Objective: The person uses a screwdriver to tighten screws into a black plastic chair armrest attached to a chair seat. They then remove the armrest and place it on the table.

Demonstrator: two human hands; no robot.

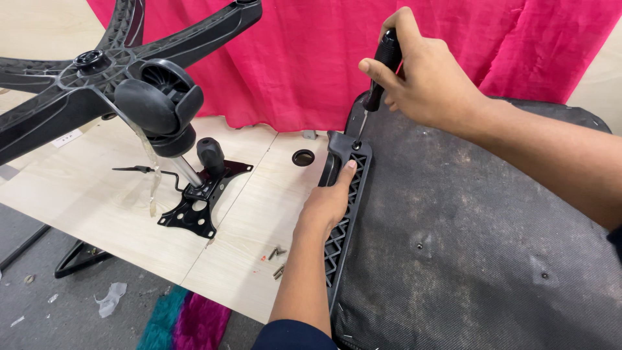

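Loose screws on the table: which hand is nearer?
Left. The left hand presses the black plastic bracket just right of the screws; the right hand holds the screwdriver higher up, farther away.

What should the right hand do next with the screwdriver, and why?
Probably turn it while pressing down: the screwdriver stands near upright in the right hand, its tip at the top of the black armrest bracket, which the left hand steadies against the seat underside.
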